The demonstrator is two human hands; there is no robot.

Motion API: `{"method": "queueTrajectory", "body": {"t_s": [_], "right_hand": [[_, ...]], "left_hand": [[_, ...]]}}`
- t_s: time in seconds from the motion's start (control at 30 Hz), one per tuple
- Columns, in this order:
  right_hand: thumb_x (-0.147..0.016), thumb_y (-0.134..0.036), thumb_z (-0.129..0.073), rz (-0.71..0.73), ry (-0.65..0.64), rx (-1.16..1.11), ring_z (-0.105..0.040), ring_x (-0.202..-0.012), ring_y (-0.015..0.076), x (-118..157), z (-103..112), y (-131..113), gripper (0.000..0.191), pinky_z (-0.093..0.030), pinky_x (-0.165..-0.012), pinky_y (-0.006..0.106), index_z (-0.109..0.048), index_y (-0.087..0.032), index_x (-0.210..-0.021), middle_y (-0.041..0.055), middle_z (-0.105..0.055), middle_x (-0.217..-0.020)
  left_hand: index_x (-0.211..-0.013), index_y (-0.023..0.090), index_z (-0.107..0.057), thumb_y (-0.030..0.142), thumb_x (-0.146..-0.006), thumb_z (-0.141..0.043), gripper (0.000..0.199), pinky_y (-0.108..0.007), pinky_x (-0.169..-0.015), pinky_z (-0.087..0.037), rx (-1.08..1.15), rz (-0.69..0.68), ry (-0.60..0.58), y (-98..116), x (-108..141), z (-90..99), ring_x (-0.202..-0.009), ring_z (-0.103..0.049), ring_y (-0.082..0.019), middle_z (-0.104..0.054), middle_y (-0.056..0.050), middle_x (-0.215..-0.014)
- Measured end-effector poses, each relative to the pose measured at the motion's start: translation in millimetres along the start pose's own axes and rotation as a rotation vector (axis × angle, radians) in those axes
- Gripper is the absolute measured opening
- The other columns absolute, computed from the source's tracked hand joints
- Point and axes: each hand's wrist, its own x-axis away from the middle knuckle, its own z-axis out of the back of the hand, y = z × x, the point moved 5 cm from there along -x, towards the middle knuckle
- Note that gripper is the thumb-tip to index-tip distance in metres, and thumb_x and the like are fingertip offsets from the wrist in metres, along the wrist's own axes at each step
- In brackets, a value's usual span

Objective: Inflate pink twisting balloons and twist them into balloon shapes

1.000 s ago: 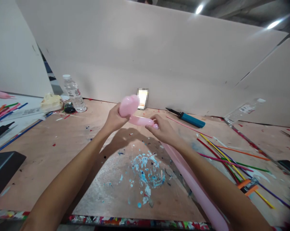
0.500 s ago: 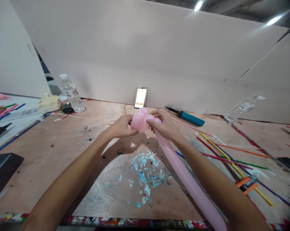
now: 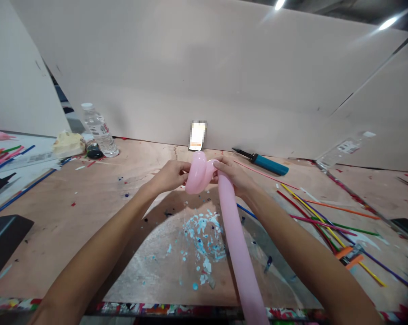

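A long pink balloon (image 3: 238, 239) has twisted, rounded segments at its upper end, above the middle of the table. From there its straight length runs down past the near table edge. My left hand (image 3: 172, 175) grips the left side of the rounded segments, its fingers partly hidden behind them. My right hand (image 3: 231, 174) pinches the balloon where the rounded part meets the long straight part, thumb on top. Both hands are off the paint-marked table (image 3: 170, 271).
A lit phone (image 3: 197, 135) leans on the white partition. A blue pump (image 3: 270, 165) and coloured sticks (image 3: 321, 216) lie right, near an orange-handled tool (image 3: 349, 256). Bottles stand left (image 3: 100, 133) and lean right (image 3: 346, 148). A dark box (image 3: 7, 239) is at left.
The balloon's long tail has swung left, now hanging steeper. Its rounded segments have turned within my hands, and my right hand has shifted slightly right.
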Motion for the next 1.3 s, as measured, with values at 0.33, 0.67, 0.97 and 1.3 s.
{"method": "queueTrajectory", "body": {"t_s": [0.33,0.67,0.97,1.3], "right_hand": [[-0.080,-0.036,-0.067,-0.039,-0.033,0.034,-0.064,-0.078,0.0180,6,1,11,0.021,-0.054,-0.078,0.039,-0.057,-0.021,-0.092,0.0059,-0.065,-0.092],[-0.081,-0.032,-0.059,-0.226,-0.058,-0.244,-0.058,-0.071,0.0160,2,-14,17,0.017,-0.049,-0.085,0.037,-0.064,-0.015,-0.078,0.0065,-0.065,-0.078],[-0.077,-0.033,-0.063,-0.188,-0.047,-0.133,-0.062,-0.067,0.0170,-4,-25,22,0.017,-0.052,-0.075,0.036,-0.058,-0.017,-0.082,0.0067,-0.066,-0.076],[-0.081,-0.035,-0.064,-0.071,0.058,0.176,-0.063,-0.066,0.0148,-1,-13,19,0.019,-0.053,-0.062,0.030,-0.056,-0.020,-0.091,0.0037,-0.065,-0.079]], "left_hand": [[-0.091,0.015,-0.074,0.013,-0.073,-0.054,0.026,-0.022,-0.064,-0.047,0.026,0.034,-0.057,-4,0,1.6,-0.073,-0.064,-0.014,-0.073,-0.003,-0.087],[-0.078,0.015,-0.073,0.022,-0.065,-0.070,0.014,-0.023,-0.061,-0.045,0.351,0.241,-0.166,-35,3,1.0,-0.064,-0.058,-0.011,-0.068,0.000,-0.074],[-0.083,0.015,-0.073,0.023,-0.064,-0.071,0.021,-0.025,-0.068,-0.047,0.307,0.231,-0.212,-35,5,7.2,-0.073,-0.061,-0.014,-0.070,-0.002,-0.082],[-0.079,0.012,-0.072,0.017,-0.074,-0.053,0.021,-0.020,-0.057,-0.038,-0.093,0.006,-0.022,-18,-3,4.8,-0.064,-0.057,-0.012,-0.067,-0.001,-0.072]]}}
